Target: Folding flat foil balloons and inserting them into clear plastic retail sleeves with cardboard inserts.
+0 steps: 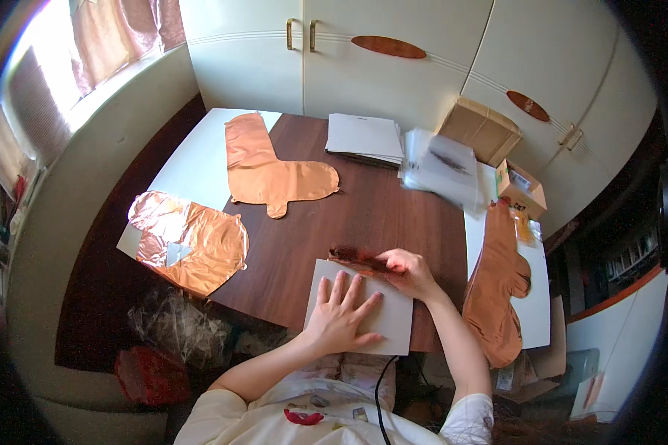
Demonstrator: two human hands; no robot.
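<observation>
Resting flat on white board (pixel 395 322), lower center of frame: left hand (pixel 341 317), fingers spread, gripping nothing. Right hand (pixel 408 271) closed on blurred coppery foil piece (pixel 354 259) at board's top edge. L-shaped foil (pixel 263 176) upper left, wrinkled foil (pixel 208 252) mid-left, long foil (pixel 495 297) right side.

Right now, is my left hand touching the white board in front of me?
Touching: the head view shows your left hand lying flat on the white board, fingers spread.
</observation>
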